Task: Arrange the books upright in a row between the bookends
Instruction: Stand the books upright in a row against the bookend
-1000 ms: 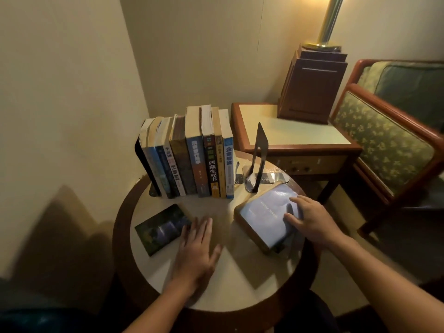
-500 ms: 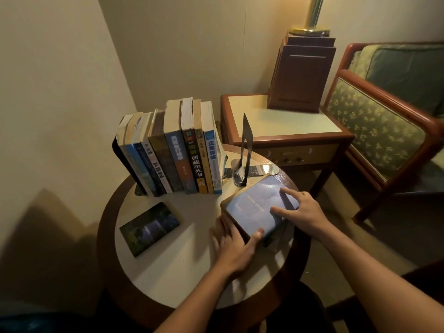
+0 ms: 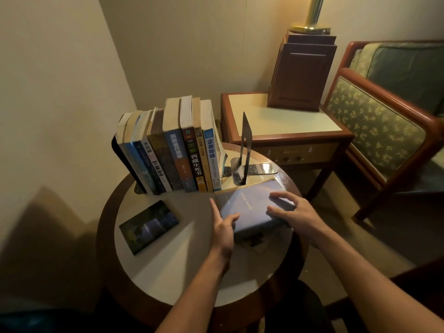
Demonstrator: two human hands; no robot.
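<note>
Several books [image 3: 177, 150] stand upright in a row on the round table [image 3: 168, 267], leaning left against a black bookend [image 3: 120, 155]. A second black bookend [image 3: 245, 150] stands apart to the right of the row. A thick blue-grey book [image 3: 249, 207] lies flat on another book at the table's right side. My left hand [image 3: 224, 229] grips its near left edge, thumb on the cover. My right hand [image 3: 295, 212] holds its right edge with the fingers spread on top. A dark book [image 3: 149, 224] lies flat at the left.
A square wooden side table [image 3: 283, 123] with a brown box [image 3: 302, 75] and a brass lamp stem [image 3: 312, 13] stands behind the round table. An upholstered armchair [image 3: 384, 121] is at the right. Walls close in at the left and back.
My left hand moved from the bare tabletop rightwards to the blue-grey book's left edge. The book has shifted slightly toward the row. My right hand stays on it.
</note>
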